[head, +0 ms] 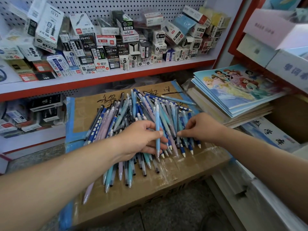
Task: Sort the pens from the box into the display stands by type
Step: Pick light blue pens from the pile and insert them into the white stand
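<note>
Pens (133,114) lie in a loose heap on the flat top of a closed cardboard box (166,180) in the middle of the view, most of them running near to far. Some are dark blue with pale dots and white tips. Others are light blue, teal, pale pink, or clear with dark tips. A few at the near edge stick out past the rest.

At far left, a white shelf (100,77) with a red edge carries a jumble of small cartons (106,40) in black, white and red, with pegboard (116,4) behind. A lower shelf (33,139) holds more cartons.

The box has blue tape (69,124) down its left side and clear tape across its near part. Dark handwriting shows at its far edge.

The left hand (138,140) rests on the near middle of the heap. Its thumb clamps one light blue pen (157,129) against the curled fingers (150,145), with the pen's tip toward the near side. Other pens run under this hand.

Just to its right, the right hand (201,127) reaches over the right part of the heap, its fingers curled down onto the dark blue pens. Whether they grip any cannot be told.

Right of the box lies a stack of notebooks (236,87) with a cartoon cover, just beside the box's far right corner. Larger white boxes (286,67) stand above them at far right.
</note>
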A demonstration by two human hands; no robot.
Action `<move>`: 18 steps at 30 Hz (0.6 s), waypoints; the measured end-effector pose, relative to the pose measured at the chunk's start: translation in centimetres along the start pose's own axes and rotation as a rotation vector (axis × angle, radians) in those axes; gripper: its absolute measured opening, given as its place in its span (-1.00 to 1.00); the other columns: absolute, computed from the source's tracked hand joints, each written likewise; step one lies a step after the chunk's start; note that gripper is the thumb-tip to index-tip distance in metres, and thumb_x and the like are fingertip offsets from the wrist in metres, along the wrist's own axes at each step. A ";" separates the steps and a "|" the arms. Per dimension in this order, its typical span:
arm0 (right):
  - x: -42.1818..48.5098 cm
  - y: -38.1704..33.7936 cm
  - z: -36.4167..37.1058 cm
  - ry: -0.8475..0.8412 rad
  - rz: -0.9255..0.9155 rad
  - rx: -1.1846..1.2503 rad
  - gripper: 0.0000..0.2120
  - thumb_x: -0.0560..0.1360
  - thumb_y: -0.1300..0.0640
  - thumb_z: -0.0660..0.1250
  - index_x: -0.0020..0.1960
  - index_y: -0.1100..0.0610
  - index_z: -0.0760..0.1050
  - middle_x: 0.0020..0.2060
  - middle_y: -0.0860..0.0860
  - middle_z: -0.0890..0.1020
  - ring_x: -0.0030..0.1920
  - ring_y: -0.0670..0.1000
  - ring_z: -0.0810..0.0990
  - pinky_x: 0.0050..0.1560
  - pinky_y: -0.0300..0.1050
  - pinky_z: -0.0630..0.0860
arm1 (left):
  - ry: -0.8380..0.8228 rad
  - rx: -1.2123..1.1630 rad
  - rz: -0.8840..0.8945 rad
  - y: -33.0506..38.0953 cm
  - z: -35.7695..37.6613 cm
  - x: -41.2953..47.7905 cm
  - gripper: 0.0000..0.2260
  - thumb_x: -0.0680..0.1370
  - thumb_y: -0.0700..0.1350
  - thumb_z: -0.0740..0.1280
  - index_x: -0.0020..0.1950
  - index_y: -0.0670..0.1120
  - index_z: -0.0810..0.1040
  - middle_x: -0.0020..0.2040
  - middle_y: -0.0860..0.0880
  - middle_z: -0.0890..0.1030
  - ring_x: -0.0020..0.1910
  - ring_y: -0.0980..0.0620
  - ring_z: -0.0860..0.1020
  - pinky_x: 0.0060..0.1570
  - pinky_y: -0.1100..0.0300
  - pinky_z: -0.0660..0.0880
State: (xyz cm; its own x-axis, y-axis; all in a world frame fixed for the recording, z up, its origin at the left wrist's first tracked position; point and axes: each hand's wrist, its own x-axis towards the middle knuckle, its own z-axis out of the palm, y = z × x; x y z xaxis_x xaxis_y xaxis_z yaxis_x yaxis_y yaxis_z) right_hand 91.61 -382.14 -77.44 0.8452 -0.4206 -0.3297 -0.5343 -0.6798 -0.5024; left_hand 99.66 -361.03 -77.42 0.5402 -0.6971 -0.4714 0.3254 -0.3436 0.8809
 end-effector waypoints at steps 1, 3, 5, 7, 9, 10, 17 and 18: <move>0.0 0.0 -0.1 0.001 -0.005 0.013 -0.59 0.40 -0.11 0.58 -0.14 0.27 0.67 -0.24 0.24 0.68 -0.32 0.04 0.57 -0.24 0.00 0.59 | -0.007 0.001 -0.002 0.0 0.1 0.1 -0.86 0.66 -0.23 0.29 0.21 -0.21 0.49 0.02 -0.22 0.72 -0.01 -0.13 0.72 -0.06 0.00 0.68; -0.3 -0.1 0.0 -0.002 -0.005 0.027 -0.70 0.45 -0.01 0.55 -0.15 0.26 0.67 -0.22 0.23 0.69 -0.30 0.05 0.60 -0.20 0.02 0.63 | -0.012 0.011 -0.004 0.1 0.2 0.2 -0.87 0.66 -0.23 0.29 0.19 -0.20 0.48 0.02 -0.21 0.72 -0.01 -0.13 0.72 -0.01 -0.04 0.67; -0.5 -0.2 0.0 -0.006 0.020 0.049 -0.82 0.48 0.09 0.52 -0.14 0.22 0.66 -0.25 0.16 0.69 -0.29 0.03 0.62 -0.22 -0.01 0.63 | -0.007 0.008 -0.009 0.1 0.2 0.3 -0.88 0.66 -0.23 0.29 0.19 -0.20 0.48 0.02 -0.21 0.72 -0.01 -0.14 0.72 -0.01 -0.03 0.67; -0.8 -0.4 -0.4 -0.001 0.077 0.145 -0.88 0.48 0.16 0.49 -0.10 0.23 0.65 -0.29 0.09 0.65 -0.33 -0.02 0.58 -0.35 -0.13 0.56 | -0.004 -0.008 -0.010 0.3 0.3 0.4 -0.86 0.66 -0.23 0.30 0.20 -0.21 0.48 0.01 -0.20 0.73 -0.02 -0.14 0.72 -0.07 0.01 0.69; -1.1 -0.7 -1.1 -0.009 0.118 0.326 -0.88 0.48 0.18 0.49 -0.09 0.24 0.63 -0.37 0.03 0.62 -0.39 -0.07 0.52 -0.41 -0.20 0.47 | -0.002 -0.045 -0.001 0.5 0.5 0.6 -0.84 0.65 -0.25 0.31 0.22 -0.22 0.47 0.01 -0.19 0.73 -0.02 -0.13 0.73 -0.10 0.04 0.69; -1.4 -1.0 -1.4 -0.034 0.117 0.415 -0.89 0.49 0.19 0.49 -0.10 0.23 0.62 -0.40 0.00 0.61 -0.41 -0.08 0.50 -0.41 -0.20 0.45 | 0.000 -0.079 0.004 0.6 0.5 0.7 -0.83 0.64 -0.25 0.31 0.22 -0.22 0.47 0.02 -0.19 0.73 -0.02 -0.14 0.72 -0.09 0.03 0.69; -3.3 -2.8 -0.2 -0.250 -0.098 0.415 -0.90 0.50 0.13 0.51 -0.07 0.16 0.66 -0.33 0.01 0.68 -0.40 -0.09 0.53 -0.39 -0.22 0.46 | 0.027 -0.267 0.022 0.9 1.2 1.3 -0.79 0.60 -0.26 0.36 0.23 -0.24 0.56 0.05 -0.22 0.72 -0.11 -0.08 0.73 -0.16 0.08 0.69; -3.0 -2.6 -0.4 -0.222 -0.098 0.403 -0.89 0.51 0.08 0.50 -0.08 0.13 0.66 -0.28 0.02 0.70 -0.39 -0.10 0.54 -0.38 -0.23 0.47 | 0.037 -0.262 0.020 0.9 1.1 1.3 -0.79 0.59 -0.26 0.37 0.22 -0.23 0.58 0.04 -0.20 0.72 -0.11 -0.07 0.73 -0.15 0.09 0.69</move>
State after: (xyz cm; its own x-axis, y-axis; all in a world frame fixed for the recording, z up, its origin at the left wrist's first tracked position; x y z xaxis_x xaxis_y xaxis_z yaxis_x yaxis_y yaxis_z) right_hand 90.45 -379.36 -74.80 0.8924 -0.1977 -0.4057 -0.4512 -0.4041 -0.7957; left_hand 99.77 -362.95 -77.22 0.5752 -0.6769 -0.4593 0.5018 -0.1515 0.8516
